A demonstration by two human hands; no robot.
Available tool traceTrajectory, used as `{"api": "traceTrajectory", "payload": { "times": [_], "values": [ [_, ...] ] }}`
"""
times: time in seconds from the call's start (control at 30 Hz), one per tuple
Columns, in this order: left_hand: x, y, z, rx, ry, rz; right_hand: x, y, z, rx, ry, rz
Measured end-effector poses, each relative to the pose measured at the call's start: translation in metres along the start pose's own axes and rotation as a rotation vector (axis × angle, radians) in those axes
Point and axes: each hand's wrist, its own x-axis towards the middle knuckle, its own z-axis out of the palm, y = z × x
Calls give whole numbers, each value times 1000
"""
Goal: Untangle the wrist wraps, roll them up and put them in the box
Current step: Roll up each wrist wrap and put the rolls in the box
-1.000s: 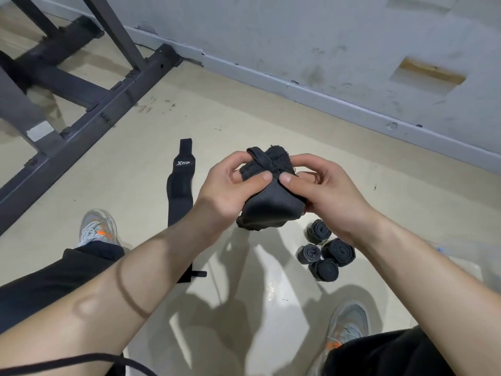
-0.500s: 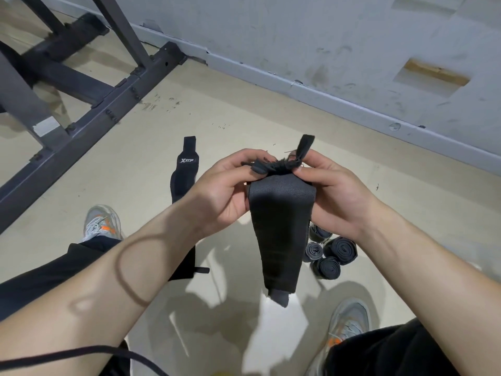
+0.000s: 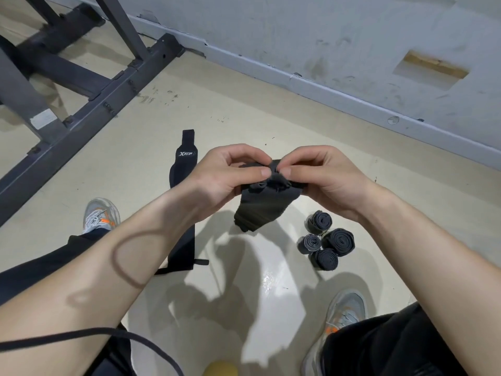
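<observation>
The left hand (image 3: pixel 225 176) and the right hand (image 3: pixel 326 180) meet in the middle of the view, raised above the floor (image 3: pixel 244 109). Each pinches the top edge of a black wrist wrap (image 3: pixel 260 210) between thumb and curled fingers, and the 2 thumb tips lie just beside each other over the bunched fabric. The wrap hangs down from that grip, between the 2 wrists and clear of the floor. It is matt dark cloth, frayed and puckered along the gripped edge, and its lower part hangs short and crumpled with an uneven bottom end. A second wrap (image 3: pixel 184 164) lies flat on the floor to the left, running from far to near, with white lettering close to its far end; its middle is hidden behind the left forearm. On the right, below the right wrist, 4 rolled wraps (image 3: pixel 340 241) sit in a tight cluster on the floor, touching one another, with their spiral ends facing up. A grey and orange shoe (image 3: pixel 100 214) rests on the floor at near left.
</observation>
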Motion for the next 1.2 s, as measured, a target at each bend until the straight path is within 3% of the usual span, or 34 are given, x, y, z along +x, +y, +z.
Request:
{"api": "traceTrajectory", "payload": {
  "times": [0.2,0.3,0.53,0.7,0.93,1.0,1.1,1.2],
  "values": [
    [3,-8,0,2,128,14,3,4,-1,63,81,-15],
    [4,-15,1,61,89,-12,4,5,0,35,195,-22],
    [4,-25,7,-34,104,-36,4,5,7,-337,272,-208],
    [1,-21,10,-94,28,-66,4,7,5,-532,313,-230],
    [2,-24,8,-43,83,11,6,5,-2,-256,141,-109],
    [2,-22,7,-32,108,31,5,8,-2,-296,66,-70],
    [2,-20,5,-37,122,53,5,12,3,-304,36,-161],
    [2,-18,5,-122,70,54,7,15,5,-83,-3,-178]
  ]
}}
